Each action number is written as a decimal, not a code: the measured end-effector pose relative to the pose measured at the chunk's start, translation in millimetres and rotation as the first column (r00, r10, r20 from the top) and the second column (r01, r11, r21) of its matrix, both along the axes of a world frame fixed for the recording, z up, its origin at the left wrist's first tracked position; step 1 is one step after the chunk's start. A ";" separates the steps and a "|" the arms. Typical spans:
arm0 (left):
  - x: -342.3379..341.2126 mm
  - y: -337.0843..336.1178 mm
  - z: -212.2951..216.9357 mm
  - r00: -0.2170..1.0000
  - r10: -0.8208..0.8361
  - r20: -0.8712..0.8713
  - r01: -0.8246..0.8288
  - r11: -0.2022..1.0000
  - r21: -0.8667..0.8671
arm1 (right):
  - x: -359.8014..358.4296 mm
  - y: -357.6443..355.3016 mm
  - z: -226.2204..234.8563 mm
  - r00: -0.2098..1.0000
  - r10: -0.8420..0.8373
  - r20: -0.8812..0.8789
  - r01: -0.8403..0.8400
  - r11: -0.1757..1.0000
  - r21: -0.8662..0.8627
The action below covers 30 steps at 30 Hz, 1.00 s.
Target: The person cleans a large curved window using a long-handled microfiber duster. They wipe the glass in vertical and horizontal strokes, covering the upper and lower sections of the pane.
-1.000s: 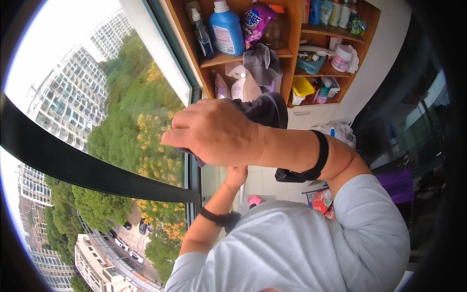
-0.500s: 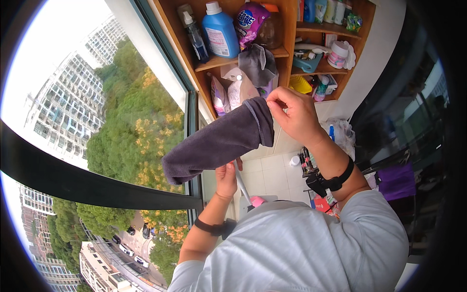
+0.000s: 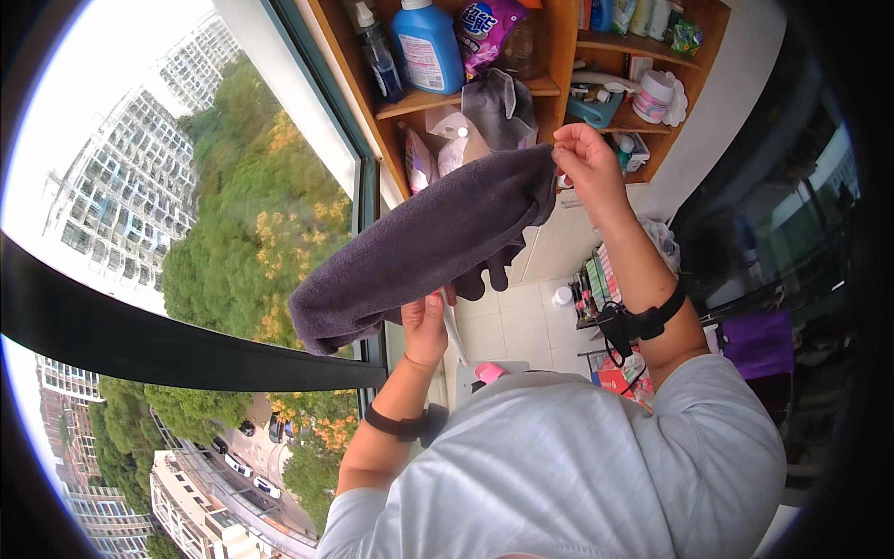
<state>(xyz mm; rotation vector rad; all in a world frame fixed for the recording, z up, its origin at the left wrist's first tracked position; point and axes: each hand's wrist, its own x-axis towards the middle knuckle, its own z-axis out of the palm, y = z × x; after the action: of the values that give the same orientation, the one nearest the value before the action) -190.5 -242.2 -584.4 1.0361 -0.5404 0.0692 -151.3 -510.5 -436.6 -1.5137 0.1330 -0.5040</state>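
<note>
A dark grey towel (image 3: 419,233) stretches across the middle in a long, thick fold, sloping up to the right. My right hand (image 3: 596,172) pinches its upper right corner between thumb and fingers. Below the towel's lower edge, my left hand (image 3: 426,328) is closed around a white pole (image 3: 453,334); its fingertips are partly hidden by the cloth. The pole runs down toward a pink part (image 3: 488,373) by my shirt. Several dark, rounded flaps (image 3: 494,270) hang under the towel's right half. Whatever lies inside the towel is hidden.
At left stands a window frame (image 3: 186,359), with trees and buildings beyond. A wooden shelf unit (image 3: 559,56) ahead holds a blue bottle (image 3: 426,47), a spray bottle (image 3: 380,56) and bags. A grey cloth (image 3: 503,107) hangs off its shelf. Small goods stand on the tiled floor (image 3: 521,326).
My right hand has moved up and to the right, drawing out the towel's corner. The towel looks longer and its right-hand cuff has opened out. Dark flaps now show beneath it.
</note>
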 end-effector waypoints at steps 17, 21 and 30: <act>43.1 -18.2 60.4 0.935 0.291 0.202 -0.347 0.867 0.357 | -6.7 135.1 30.2 0.360 0.514 0.778 0.294 0.730 -0.618; 47.0 -13.4 53.0 0.930 0.296 0.216 -0.358 0.862 0.360 | -17.4 132.3 37.3 0.317 0.638 0.701 0.173 0.688 -0.705; 46.3 5.6 20.1 0.939 0.276 0.207 -0.337 0.859 0.385 | -37.6 128.1 25.7 0.255 0.767 0.589 0.068 0.594 -0.802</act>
<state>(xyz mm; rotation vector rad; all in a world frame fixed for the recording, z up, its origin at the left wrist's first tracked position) -144.2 -236.5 -564.3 1.5419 -0.5279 0.3272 -188.9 -382.4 -410.8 -1.6385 -1.5769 -1.0067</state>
